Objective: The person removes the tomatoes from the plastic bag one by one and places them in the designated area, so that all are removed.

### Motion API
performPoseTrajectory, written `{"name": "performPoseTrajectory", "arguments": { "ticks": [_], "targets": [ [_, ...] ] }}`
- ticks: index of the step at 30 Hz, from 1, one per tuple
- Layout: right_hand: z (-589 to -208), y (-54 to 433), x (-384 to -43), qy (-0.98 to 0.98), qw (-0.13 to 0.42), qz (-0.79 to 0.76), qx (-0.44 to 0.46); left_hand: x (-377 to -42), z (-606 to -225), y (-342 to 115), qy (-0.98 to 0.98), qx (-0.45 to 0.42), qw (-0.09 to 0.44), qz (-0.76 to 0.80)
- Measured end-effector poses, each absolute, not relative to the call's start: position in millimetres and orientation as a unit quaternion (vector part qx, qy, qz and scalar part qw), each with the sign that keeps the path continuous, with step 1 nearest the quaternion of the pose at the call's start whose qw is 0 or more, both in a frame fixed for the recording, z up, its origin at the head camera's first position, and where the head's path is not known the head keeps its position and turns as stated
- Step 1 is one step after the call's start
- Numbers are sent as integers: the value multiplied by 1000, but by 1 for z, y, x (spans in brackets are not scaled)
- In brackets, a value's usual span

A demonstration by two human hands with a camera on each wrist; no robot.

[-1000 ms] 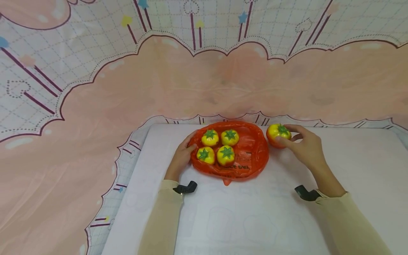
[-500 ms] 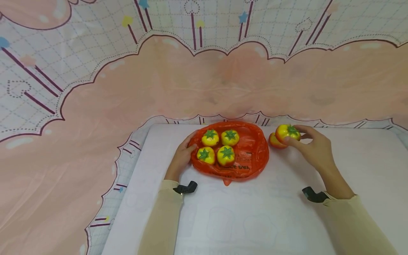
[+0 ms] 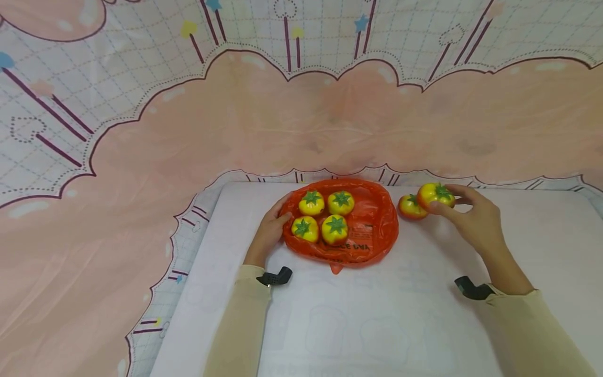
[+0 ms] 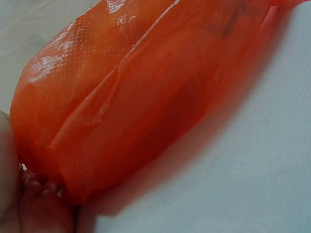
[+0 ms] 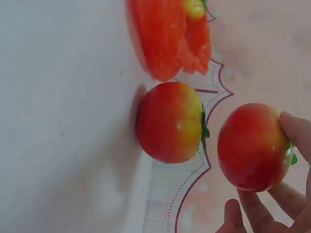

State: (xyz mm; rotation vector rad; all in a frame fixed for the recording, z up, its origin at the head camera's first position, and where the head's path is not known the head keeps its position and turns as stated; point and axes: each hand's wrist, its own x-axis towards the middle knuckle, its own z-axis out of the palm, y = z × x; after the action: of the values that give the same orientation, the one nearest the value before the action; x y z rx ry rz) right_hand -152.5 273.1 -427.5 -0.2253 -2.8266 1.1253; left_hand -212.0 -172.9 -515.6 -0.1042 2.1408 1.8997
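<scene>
A red plastic bag [image 3: 374,201] stands with its mouth spread wide, and several yellow-red tomatoes [image 3: 336,229] with green star-shaped tops lie in its left half. My left hand [image 3: 270,230] grips the bag's left rim, thumb inside; in the left wrist view the bag wall [image 4: 141,111] hides most of the fingers. Right of the bag, my right hand [image 3: 476,217] holds one tomato [image 3: 434,197] between thumb and fingers, raised above the table. Another tomato [image 5: 170,122] rests on the table between the bag and the held tomato [image 5: 255,148], close to the bag's right side.
The white tabletop [image 3: 358,319] spreads in front of the bag and to both sides. Behind its back edge hangs a peach and white patterned cloth [image 3: 301,120]. Black wrist cameras [image 3: 275,276] sit at both cuffs.
My right hand has drawn the held tomato rightward, away from the bag. The tomato on the table, hidden behind it a second ago, now shows. The left hand and bag stay put.
</scene>
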Motion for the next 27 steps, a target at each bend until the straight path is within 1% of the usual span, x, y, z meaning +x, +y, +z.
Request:
{"name": "performPoseTrajectory", "arguments": {
  "ticks": [27],
  "targets": [
    [-450, 298, -155, -913, 32, 390, -120, -211, -512, -171, 745, -45, 135, 651]
  ]
}}
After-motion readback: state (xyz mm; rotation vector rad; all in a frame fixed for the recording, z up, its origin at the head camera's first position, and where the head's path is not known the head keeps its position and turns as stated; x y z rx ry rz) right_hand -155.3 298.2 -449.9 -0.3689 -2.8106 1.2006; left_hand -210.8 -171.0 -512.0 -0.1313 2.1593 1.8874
